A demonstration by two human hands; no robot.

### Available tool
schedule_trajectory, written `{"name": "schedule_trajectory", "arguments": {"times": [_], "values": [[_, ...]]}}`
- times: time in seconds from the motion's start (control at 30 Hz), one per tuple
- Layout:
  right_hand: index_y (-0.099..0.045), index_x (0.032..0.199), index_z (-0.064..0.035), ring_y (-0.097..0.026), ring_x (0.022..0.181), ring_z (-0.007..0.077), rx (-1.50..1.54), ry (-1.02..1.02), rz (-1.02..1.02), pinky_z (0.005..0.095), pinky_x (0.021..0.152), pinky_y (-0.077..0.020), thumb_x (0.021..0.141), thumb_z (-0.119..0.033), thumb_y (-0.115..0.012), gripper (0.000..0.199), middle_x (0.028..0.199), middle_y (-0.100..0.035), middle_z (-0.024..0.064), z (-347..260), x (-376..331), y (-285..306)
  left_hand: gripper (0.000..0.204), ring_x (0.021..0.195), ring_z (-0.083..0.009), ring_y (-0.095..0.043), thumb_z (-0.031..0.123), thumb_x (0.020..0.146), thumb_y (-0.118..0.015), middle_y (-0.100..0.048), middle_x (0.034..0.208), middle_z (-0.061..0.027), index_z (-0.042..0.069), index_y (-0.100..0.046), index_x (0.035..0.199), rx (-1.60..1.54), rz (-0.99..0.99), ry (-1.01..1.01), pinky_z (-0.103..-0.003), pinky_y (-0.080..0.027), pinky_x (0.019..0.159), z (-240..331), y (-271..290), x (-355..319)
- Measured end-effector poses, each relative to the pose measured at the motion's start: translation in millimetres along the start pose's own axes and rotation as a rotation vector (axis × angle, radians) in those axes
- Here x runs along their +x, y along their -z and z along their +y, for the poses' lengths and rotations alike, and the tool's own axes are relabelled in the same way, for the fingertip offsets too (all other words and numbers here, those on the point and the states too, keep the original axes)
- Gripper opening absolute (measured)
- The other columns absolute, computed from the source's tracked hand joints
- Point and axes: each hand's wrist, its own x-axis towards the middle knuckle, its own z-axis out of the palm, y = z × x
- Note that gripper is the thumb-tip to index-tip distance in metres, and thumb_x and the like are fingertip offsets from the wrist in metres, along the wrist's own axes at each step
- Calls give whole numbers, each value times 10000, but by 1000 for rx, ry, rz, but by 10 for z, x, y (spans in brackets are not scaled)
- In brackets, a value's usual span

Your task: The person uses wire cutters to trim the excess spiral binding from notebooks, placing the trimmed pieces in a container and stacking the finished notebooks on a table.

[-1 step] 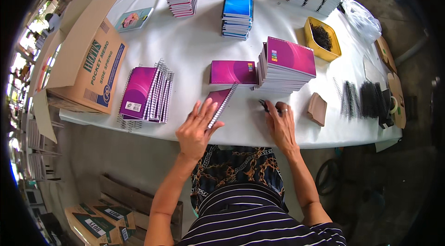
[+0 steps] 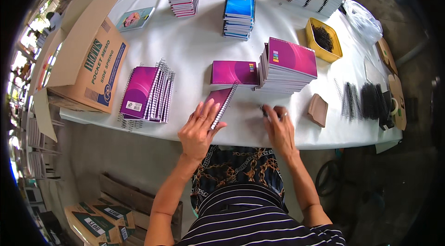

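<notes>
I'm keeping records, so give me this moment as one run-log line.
left hand: holds purple spiral notebook | right hand: holds small dark item, blurred | nearby: brown block, yellow tray

The thin, deep magenta-purple, spiral-bound paper notebook (image 2: 219,96) shows white page edges. The tall, rectangular magenta-topped paper stack (image 2: 292,58) carries large tonal curves — plus a small multicoloured panel. Bright blue, rectangular spiral notebooks (image 2: 239,7) have paler blue sweeps across the cover. Black coils (image 2: 323,37) fill a yellow, round-cornered tray (image 2: 327,55) on the glossy white tablecloth (image 2: 194,47). The black fabric shirt (image 2: 250,218) has thin white stripes; the dark fabric garment (image 2: 236,167) below, golden chains. The small blurred piece (image 2: 265,110) at the right hand (image 2: 279,128) looks black.
</notes>
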Motion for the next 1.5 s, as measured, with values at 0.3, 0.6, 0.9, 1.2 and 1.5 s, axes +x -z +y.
{"name": "schedule_trajectory", "arguments": {"times": [0.3,0.6,0.9,1.2,1.5], "values": [[-628,1143,-38,-612,755,256,254,228,19,369,650,-516,860,-155,-706,316,931,-585,103,-638,3,74,532,1138,-311,-637,211,755,-773,-646,1282,-66,98,-654,1260,-5,16,-14,-387,-545,892,195,-30,88],[-640,1080,39,-615,725,146,1034,-284,-744,288,704,-493,1018,-217,-516,291,837,-635,71,-563,385,355,580,1198,-308,-603,96,736,-735,-626,1317,-71,139,-635,1306,11,-27,-63,-423,-496,963,186,261,168],[-528,1334,-49,-512,1260,313,464,67,-91,420,1037,-425,784,-157,-809,627,1363,-530,153,-353,672,43,593,1303,-366,-504,346,783,-758,-587,1355,-152,24,-635,1266,-929,156,-54,-490,-362,1115,-494,1170,612],[-660,1203,-67,-514,1293,286,1171,450,-44,450,1059,-425,841,81,-610,394,1335,-603,91,-1849,1507,-351,698,1389,-347,-390,553,969,-485,-466,1468,-130,99,-385,1489,-1363,135,255,-483,-327,1141,-1224,1429,1013],[-587,1273,-10,-592,1039,347,563,318,137,428,874,-478,822,149,-511,485,1148,-624,173,-1825,1348,-1005,803,1248,-143,-498,225,941,-667,-438,1465,-151,-99,-193,1503,-967,-382,764,-272,-408,1042,-2053,1435,534]]}}
